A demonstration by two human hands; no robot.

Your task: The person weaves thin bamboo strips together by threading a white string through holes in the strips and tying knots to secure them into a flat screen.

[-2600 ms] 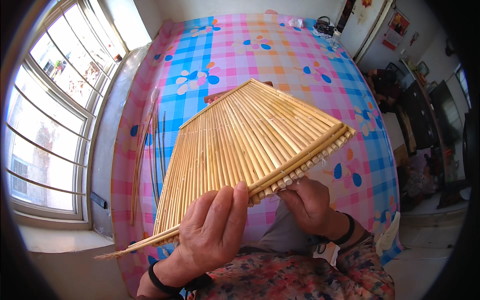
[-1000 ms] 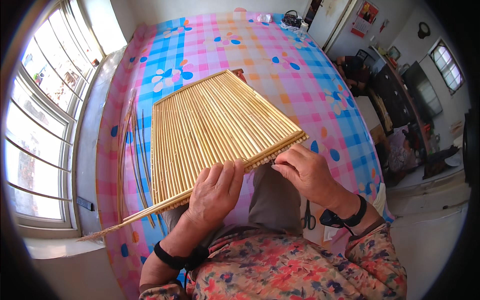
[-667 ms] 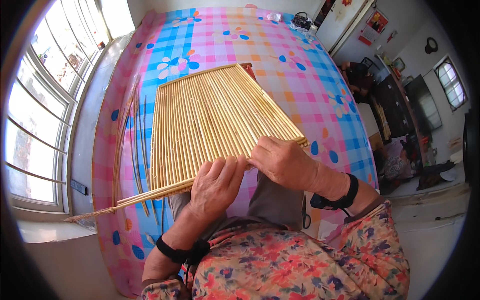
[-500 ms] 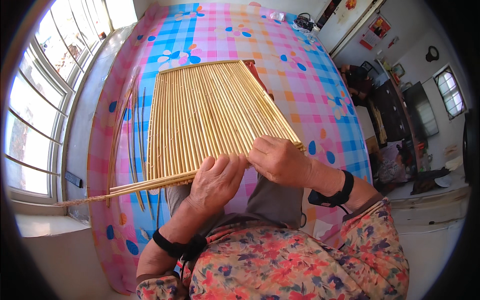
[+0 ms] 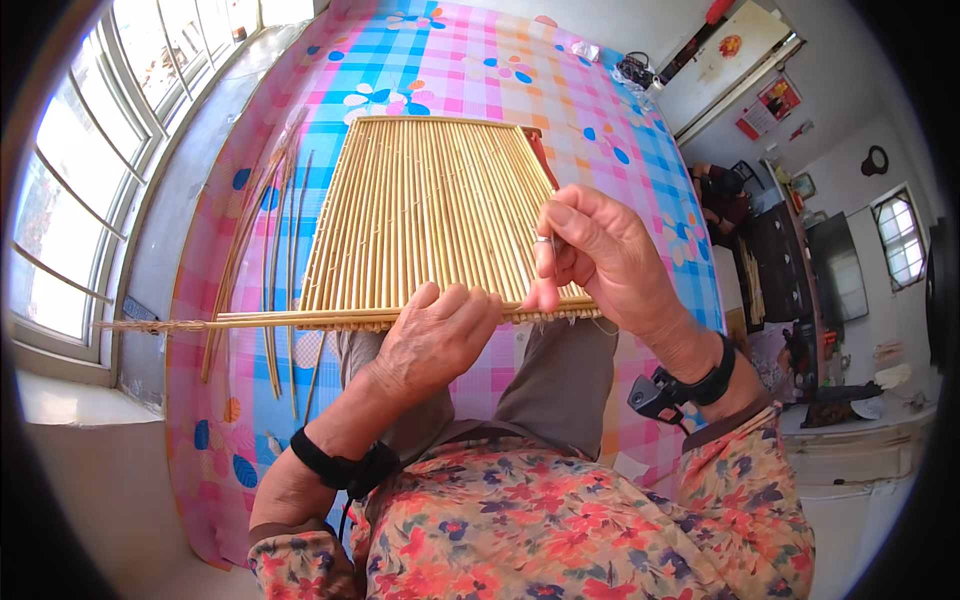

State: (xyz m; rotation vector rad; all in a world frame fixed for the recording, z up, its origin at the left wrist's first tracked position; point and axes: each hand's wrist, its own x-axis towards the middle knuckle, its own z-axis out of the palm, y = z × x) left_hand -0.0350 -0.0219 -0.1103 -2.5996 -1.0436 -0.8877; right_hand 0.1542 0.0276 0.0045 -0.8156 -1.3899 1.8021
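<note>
- On my feed, the reed mat [image 5: 430, 210] lies above the patterned sheet [image 5: 500, 95], its near edge over the grey trousers [image 5: 560, 370] of the person wearing the cameras.
- I see the left hand [image 5: 440, 335] gripping the middle of the mat's near edge, fingers folded on top; I can't make out the thumb.
- The right hand [image 5: 610, 260] is raised over the mat's near right corner, its fingertips drawn close together. I can't tell whether it pinches anything thin.
- A silvery ring [image 5: 544, 239] circles one of its fingers.
- Long stalks [image 5: 255, 320] run along the mat's near edge, their feathery end reaching past the sheet's left edge.
- A red piece [image 5: 538, 150] shows just beyond the mat's far right corner.
- Loose sticks [image 5: 271, 360] lie between the mat and the sheet's left edge.
- I have a dark bag [image 5: 634, 70] by the sheet's far right corner.
- Past the right edge, another person [image 5: 722, 195] is partly visible in shadow.
</note>
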